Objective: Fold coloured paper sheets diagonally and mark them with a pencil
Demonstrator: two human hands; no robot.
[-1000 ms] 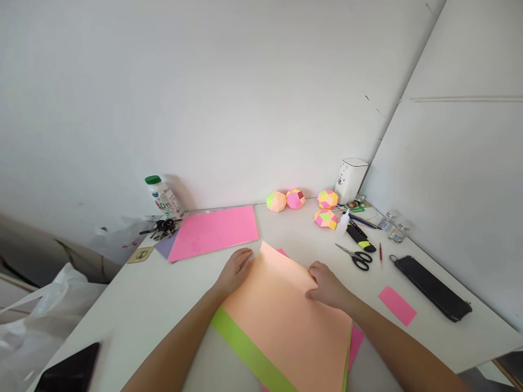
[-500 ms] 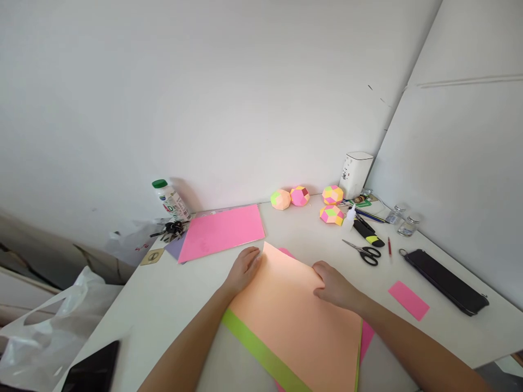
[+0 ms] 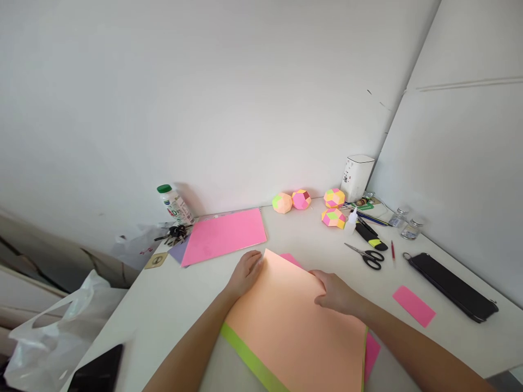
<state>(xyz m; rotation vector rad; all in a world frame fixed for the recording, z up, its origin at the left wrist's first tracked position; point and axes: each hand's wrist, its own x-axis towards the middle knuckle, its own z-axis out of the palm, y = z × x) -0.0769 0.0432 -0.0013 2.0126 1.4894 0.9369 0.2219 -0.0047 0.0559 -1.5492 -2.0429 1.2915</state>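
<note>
A large peach sheet of paper [image 3: 298, 326] lies slanted at the front of the desk, over a green sheet [image 3: 249, 356] that shows along its left and right edges. Pink paper [image 3: 371, 354] sticks out from beneath them. My left hand [image 3: 246, 274] is closed on the upper left edge of the peach sheet, fingertips at its far corner. On the far edge, my right hand [image 3: 335, 293] pinches the peach sheet, thumb on top and fingers behind. The fingers' undersides are hidden.
A pink pad [image 3: 224, 235] lies behind, near a bottle [image 3: 175, 206] and keys [image 3: 177, 233]. Several paper polyhedra [image 3: 301, 199] sit along the wall. To the right are scissors [image 3: 365, 256], a utility knife [image 3: 371, 237], a pink slip [image 3: 414, 306] and a black case [image 3: 453, 286]. A phone [image 3: 98, 370] lies front left.
The peach sheet has shifted over the green one, so a narrower green strip shows at the lower left. Both hands keep their hold. The whole view has moved slightly.
</note>
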